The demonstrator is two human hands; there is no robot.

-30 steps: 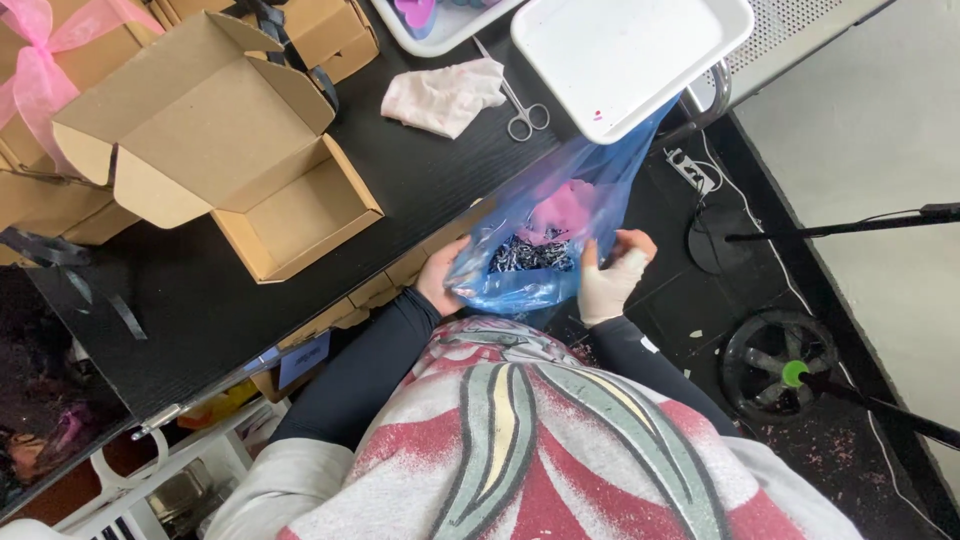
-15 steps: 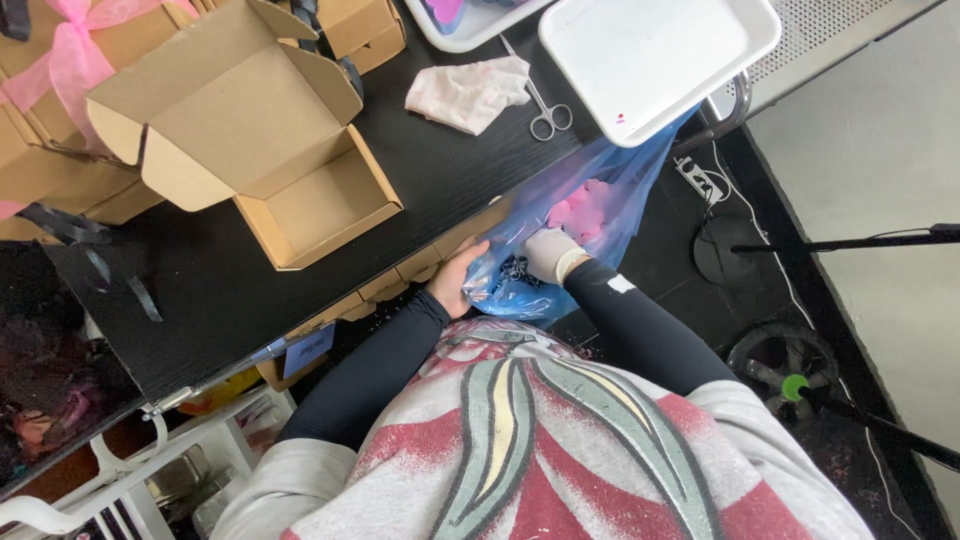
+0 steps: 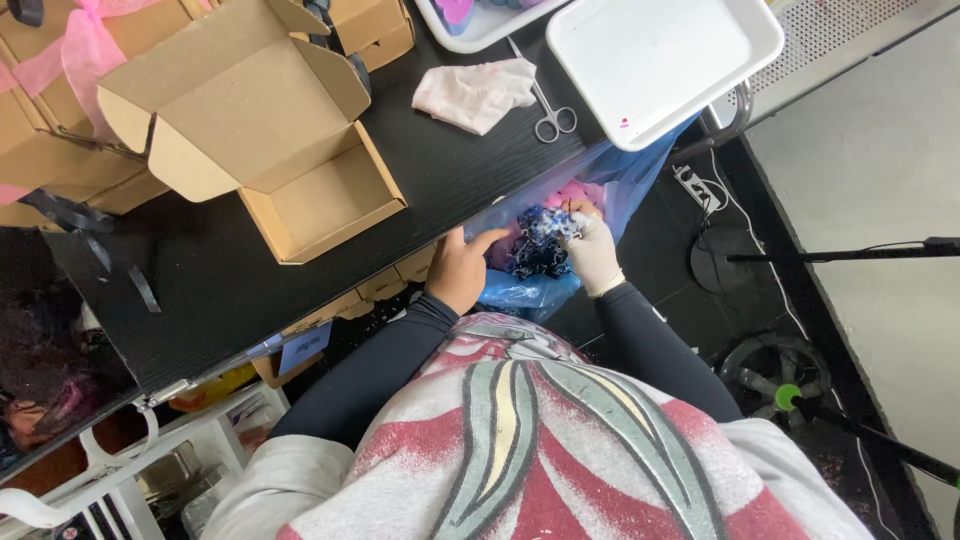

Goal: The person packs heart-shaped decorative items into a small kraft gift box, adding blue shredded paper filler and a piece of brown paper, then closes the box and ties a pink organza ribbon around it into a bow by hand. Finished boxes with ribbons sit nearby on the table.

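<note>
Left hand: our bare left hand point(image 3: 458, 270) holds the near edge of the blue plastic bag point(image 3: 560, 250), fingers partly curled on the film at the counter point(image 3: 200, 290) edge.
Right hand: our right hand point(image 3: 592, 250), in a pale glove, is pinched shut on a dark blue-and-white patterned bundle point(image 3: 538, 240) inside the bag mouth.
Where the bag sits: it hangs off the front edge of the black counter, below the white tray point(image 3: 660, 60), with pink pieces point(image 3: 580, 193) showing beside the bundle.
Risk, bag: we judge the thin film could tear or slip from the left hand if the bundle snags, since nothing shows under the bag to support it.
Risk, contents: the pink pieces could spill to the floor if the mouth tips.
Risk, tray: its corner overhangs the counter edge right above the bag; a lifted arm could knock it.
Open box: a brown cardboard mailer point(image 3: 270, 150), lid flaps up, empty, left of the hands.
Other boxes: closed brown cartons at the far left, one tied with a pink ribbon point(image 3: 80, 50).
Label: a small blue tag point(image 3: 305, 347) under the counter edge; print too small to tell.
Nearby: scissors point(image 3: 548, 112) beside a pale pink cloth point(image 3: 475, 92).
</note>
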